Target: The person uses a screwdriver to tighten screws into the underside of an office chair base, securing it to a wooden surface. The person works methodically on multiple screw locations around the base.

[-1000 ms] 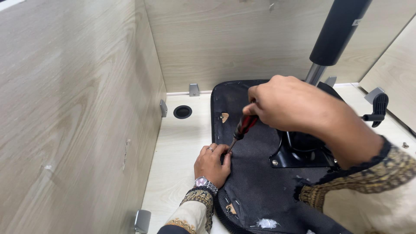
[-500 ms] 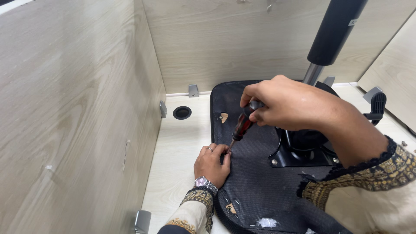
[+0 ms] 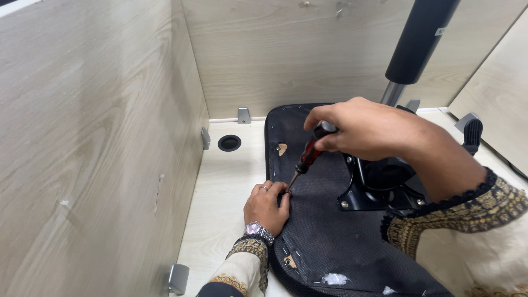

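With our right hand (image 3: 363,129) gripping the screwdriver (image 3: 307,157) over the upturned chair seat (image 3: 324,220), its tip could slip and jab our left hand (image 3: 267,206), pressed flat beside it.

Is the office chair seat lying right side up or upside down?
Upside down: the chair seat shows its black underside, with the metal mechanism and gas cylinder pointing upward.

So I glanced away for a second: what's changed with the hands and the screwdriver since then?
Hardly anything: the right hand shifted slightly on the screwdriver handle. The tip stays by the left hand on the upturned seat edge.
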